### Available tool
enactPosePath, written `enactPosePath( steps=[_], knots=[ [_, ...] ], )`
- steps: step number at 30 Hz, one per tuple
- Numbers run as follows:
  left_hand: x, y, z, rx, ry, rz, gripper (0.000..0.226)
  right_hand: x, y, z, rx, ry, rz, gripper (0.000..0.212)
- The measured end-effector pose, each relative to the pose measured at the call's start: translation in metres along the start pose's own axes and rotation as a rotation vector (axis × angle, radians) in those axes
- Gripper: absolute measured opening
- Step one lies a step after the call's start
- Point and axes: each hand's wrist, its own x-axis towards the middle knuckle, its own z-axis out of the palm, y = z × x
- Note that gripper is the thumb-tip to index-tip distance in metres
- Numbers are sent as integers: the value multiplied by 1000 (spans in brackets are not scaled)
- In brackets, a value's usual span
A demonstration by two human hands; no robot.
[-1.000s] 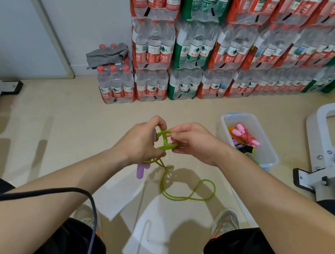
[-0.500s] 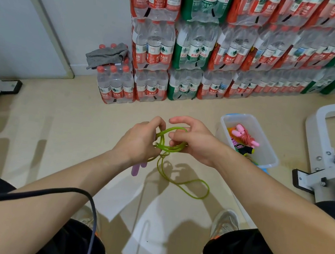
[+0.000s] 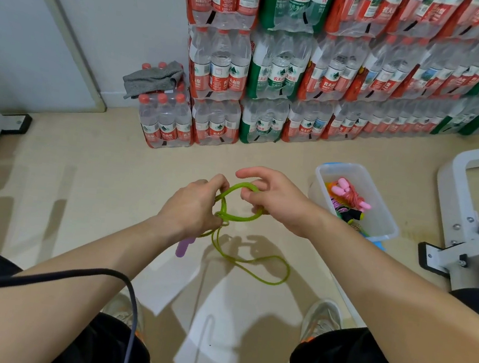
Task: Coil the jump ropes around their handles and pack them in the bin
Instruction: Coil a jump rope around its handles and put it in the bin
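A green jump rope with a purple handle hangs between my hands above the floor. My left hand grips the handle and the coiled turns, the handle's tip poking out below my fist. My right hand holds a wide loop of the rope with curled fingers, its forefinger stretched out. A slack length of the rope trails down to the floor in a loop. To the right stands a clear plastic bin holding a pink jump rope and other coloured ropes.
Stacked packs of water bottles line the wall ahead, a grey cloth on one pack. A white metal frame stands at the right. My shoes and knees are below. A black cable crosses my left arm.
My right hand has lifted and widened the green loop over my left hand. The slack on the floor has shifted a little and the purple handle has tilted.
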Motion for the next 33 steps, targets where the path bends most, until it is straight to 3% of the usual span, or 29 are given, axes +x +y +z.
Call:
enactPosePath(
  steps=[5, 10, 14, 20, 22, 24, 29, 31, 33],
  knots=[
    [3, -1, -5, -63, 36, -31, 57, -6, -2, -5, 462, -122, 17, 43],
    [3, -4, -3, -63, 26, -45, 59, -9, -6, -4, 467, -148, 13, 48],
    [4, -10, -1, 66, 45, -41, 53, -4, -7, -6, 140, -32, 9, 42],
    [-1, -9, 2, 166, 29, -16, 44, -5, -16, -13, -895, 26, -100, 31],
    [-2, -9, 2, 168, 34, -12, 43, -5, -16, -17, -965, -1, -106, 27],
    [-1, -11, 2, 149, 37, -11, 44, -4, -13, -21, -666, -9, -114, 25],
    [8, -13, -6, 56, 77, -49, 49, -9, -14, -24, 471, -83, -78, 50],
    [11, -13, -9, 0, 81, -60, 51, -11, -14, -21, 665, -146, -75, 58],
    [12, -14, -11, -54, 79, -67, 52, -11, -14, -19, 682, -162, -68, 58]
  ],
)
